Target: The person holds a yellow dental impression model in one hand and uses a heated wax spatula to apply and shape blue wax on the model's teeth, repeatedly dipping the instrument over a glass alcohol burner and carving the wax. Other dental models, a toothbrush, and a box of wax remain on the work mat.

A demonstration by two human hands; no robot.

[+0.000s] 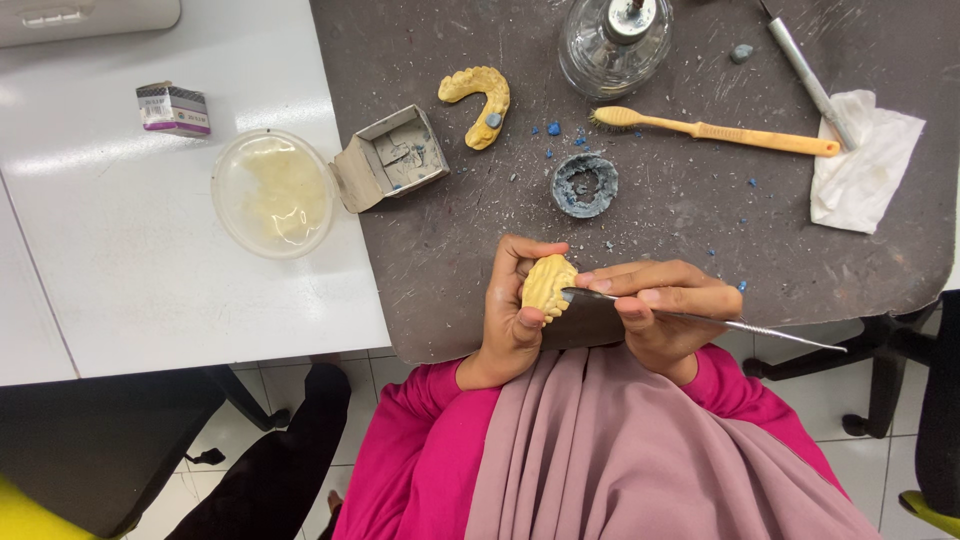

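My left hand [505, 325] grips a yellow dental cast [547, 284] shaped like a row of teeth, held just over the near edge of the dark work mat [680, 210]. My right hand [660, 310] pinches a thin metal carving tool [720, 322], its tip touching the cast's right side and its handle pointing right. A second yellow arch-shaped cast [480, 100] with a blue dab lies farther back on the mat.
On the mat: a small grey bowl with blue wax [584, 185], a yellow toothbrush [715, 131], a glass burner [614, 40], a metal instrument [806, 75], a white tissue [860, 160], an open grey box [392, 160]. On the white table [120, 250]: a clear round lid [273, 192], a small packet [173, 108].
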